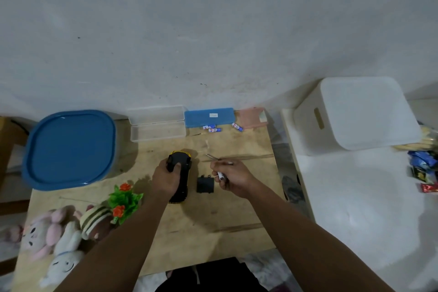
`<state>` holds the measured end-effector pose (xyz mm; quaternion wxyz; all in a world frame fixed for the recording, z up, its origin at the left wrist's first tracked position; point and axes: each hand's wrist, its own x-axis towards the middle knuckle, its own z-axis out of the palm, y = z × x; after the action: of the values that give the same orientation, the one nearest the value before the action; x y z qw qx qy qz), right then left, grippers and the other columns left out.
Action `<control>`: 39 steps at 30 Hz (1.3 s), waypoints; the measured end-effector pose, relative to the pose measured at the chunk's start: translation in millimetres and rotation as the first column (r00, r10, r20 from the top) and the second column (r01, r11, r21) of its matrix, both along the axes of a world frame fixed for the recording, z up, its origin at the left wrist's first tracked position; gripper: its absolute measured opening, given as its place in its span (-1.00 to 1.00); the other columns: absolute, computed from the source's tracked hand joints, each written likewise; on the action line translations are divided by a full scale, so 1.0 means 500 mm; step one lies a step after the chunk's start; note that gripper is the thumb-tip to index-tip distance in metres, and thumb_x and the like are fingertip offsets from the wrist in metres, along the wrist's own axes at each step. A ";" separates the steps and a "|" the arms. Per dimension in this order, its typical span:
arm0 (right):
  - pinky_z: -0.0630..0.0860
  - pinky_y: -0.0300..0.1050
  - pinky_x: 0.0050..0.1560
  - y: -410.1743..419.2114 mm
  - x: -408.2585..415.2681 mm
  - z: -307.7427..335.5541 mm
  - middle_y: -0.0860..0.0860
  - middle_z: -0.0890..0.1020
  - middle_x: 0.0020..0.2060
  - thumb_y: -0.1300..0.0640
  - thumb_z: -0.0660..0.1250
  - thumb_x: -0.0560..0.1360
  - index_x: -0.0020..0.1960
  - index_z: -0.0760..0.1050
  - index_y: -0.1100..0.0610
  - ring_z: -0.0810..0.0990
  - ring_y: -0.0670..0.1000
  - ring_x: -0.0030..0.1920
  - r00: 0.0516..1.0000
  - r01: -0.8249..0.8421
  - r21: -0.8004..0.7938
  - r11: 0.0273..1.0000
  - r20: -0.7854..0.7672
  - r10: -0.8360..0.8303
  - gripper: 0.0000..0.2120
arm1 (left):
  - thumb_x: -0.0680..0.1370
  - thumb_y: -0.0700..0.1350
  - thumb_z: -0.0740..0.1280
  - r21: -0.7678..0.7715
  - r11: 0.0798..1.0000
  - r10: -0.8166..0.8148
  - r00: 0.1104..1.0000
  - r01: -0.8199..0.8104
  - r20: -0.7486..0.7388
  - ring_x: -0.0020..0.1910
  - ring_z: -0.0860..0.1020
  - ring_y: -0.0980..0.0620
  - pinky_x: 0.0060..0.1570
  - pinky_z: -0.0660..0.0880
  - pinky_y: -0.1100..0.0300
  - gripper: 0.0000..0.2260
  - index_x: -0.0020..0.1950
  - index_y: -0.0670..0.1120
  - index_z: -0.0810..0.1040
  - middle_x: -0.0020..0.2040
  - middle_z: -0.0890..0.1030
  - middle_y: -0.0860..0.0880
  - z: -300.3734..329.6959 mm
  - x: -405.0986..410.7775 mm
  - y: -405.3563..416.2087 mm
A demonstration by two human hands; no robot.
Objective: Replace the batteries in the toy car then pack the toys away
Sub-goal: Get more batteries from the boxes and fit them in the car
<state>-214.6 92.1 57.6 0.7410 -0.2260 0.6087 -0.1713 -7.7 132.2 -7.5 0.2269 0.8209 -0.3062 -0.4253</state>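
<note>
A yellow and black toy car (179, 174) lies upside down in the middle of the wooden table (213, 218), and my left hand (166, 176) grips it from the left side. My right hand (233, 176) is closed around a white battery (221, 176) to the right of the car, with a thin metal tool (213, 157) sticking out beyond its fingers. The black battery cover (205, 184) lies flat on the table between my two hands. Three blue-and-white batteries (214, 128) lie near the far edge of the table.
A blue-lidded tub (68, 147) stands at the far left. A clear open case (157, 125), a blue case (208, 117) and a pink item (251, 118) line the back. Plush toys (59, 234) and a plastic plant (124, 201) lie front left. A white bin (360, 114) stands at the right.
</note>
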 end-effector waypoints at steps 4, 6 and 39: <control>0.53 -0.26 -0.35 0.011 -0.003 0.010 0.09 0.64 -0.25 0.14 0.51 0.49 0.00 0.65 0.19 0.65 -0.02 -0.29 1.000 0.013 -0.015 1.000 0.025 -0.013 -0.85 | 0.66 -0.06 0.34 -0.021 0.999 -0.040 0.999 0.040 0.016 0.18 0.60 -0.29 0.13 0.50 -0.02 -0.67 0.38 -0.18 0.53 0.21 0.64 -0.22 -0.002 0.004 0.008; 0.57 -0.23 -0.36 0.012 -0.006 0.008 0.07 0.63 -0.31 0.11 0.51 0.50 0.03 0.65 0.23 0.65 -0.02 -0.32 0.999 0.042 -0.002 0.999 0.004 -0.042 -0.79 | 0.65 -0.02 0.35 -0.013 0.997 -0.070 0.997 0.070 0.021 0.18 0.59 -0.30 0.18 0.53 -0.09 -0.65 0.39 -0.14 0.51 0.23 0.60 -0.22 -0.004 0.009 0.012; 0.35 -0.15 -0.18 -0.384 -0.239 -0.120 0.05 0.68 -0.01 0.02 0.34 0.57 0.24 0.51 0.11 0.66 0.08 -0.04 0.028 -0.989 -0.017 0.147 -0.997 0.074 -0.72 | 0.46 0.17 0.38 -0.024 0.388 -0.544 0.250 0.921 0.801 0.25 0.49 -0.26 0.20 0.35 -0.17 -0.52 0.28 -0.06 0.62 0.31 0.58 -0.12 -0.062 -0.296 -0.422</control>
<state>-334.2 -99.8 -2.3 0.0839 -0.8351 0.5347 0.0984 -155.5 -79.0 -38.6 0.0594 0.5620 -0.8236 -0.0489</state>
